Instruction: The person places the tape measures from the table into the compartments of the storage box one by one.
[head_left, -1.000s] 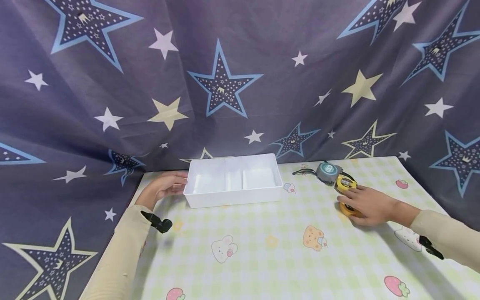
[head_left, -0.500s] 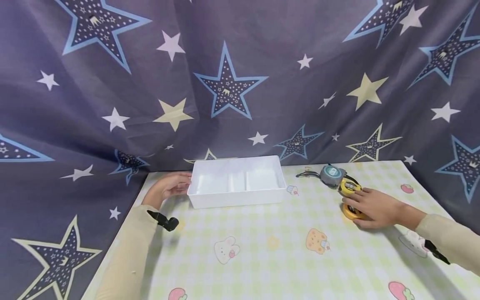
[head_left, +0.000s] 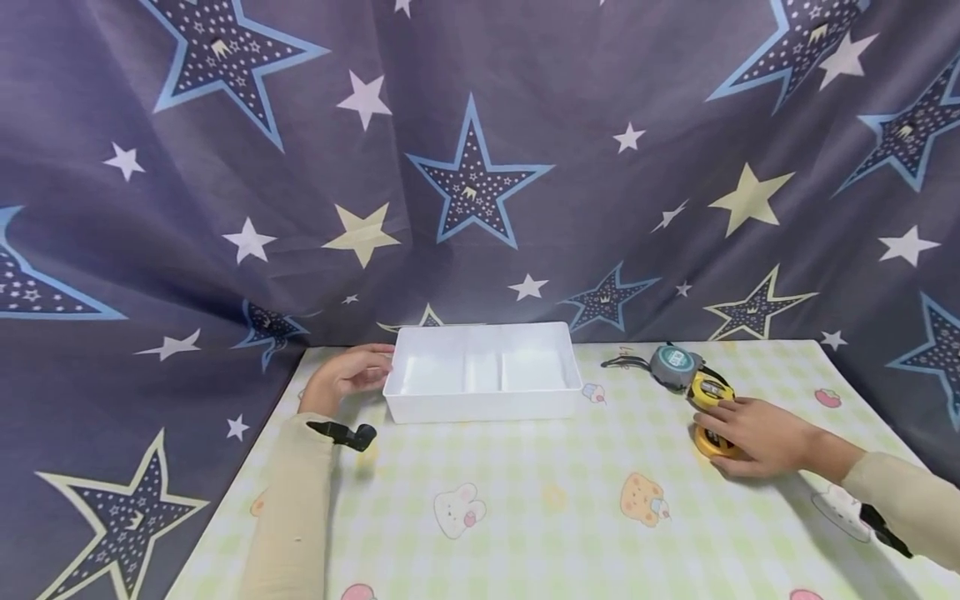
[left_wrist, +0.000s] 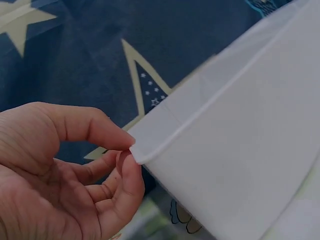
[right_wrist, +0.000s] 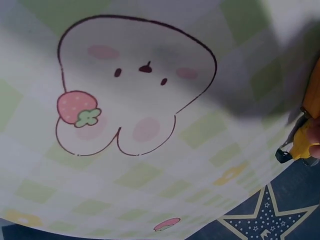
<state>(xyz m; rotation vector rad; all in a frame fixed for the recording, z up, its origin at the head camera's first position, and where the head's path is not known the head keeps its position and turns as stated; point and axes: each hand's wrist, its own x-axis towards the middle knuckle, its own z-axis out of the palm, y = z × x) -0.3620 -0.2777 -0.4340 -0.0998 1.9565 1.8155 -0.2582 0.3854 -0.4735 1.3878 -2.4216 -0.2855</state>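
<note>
My left hand (head_left: 358, 373) is at the left end of a white plastic box (head_left: 480, 407); in the left wrist view thumb and fingertips pinch the corner of its rim (left_wrist: 150, 159). On the right, my right hand (head_left: 768, 437) holds an orange-yellow tape measure (head_left: 708, 442), fingers across its top and thumb at its near side. Just beyond it lie a yellow tape measure (head_left: 708, 389), with my fingertips at its near edge, and a grey tape measure (head_left: 673, 367) with a teal label and black strap. The right wrist view catches only a fingertip and part of the tape measures.
A low divider (head_left: 482, 371) crosses the inside of the box. The table has a green-checked cloth (head_left: 540, 533) with cartoon prints. A dark curtain (head_left: 570, 200) with stars hangs right behind the table and along its sides.
The head view has shifted slightly, so everything sits a bit lower and further right. Both hands stay where they were on the box and the tape measure.
</note>
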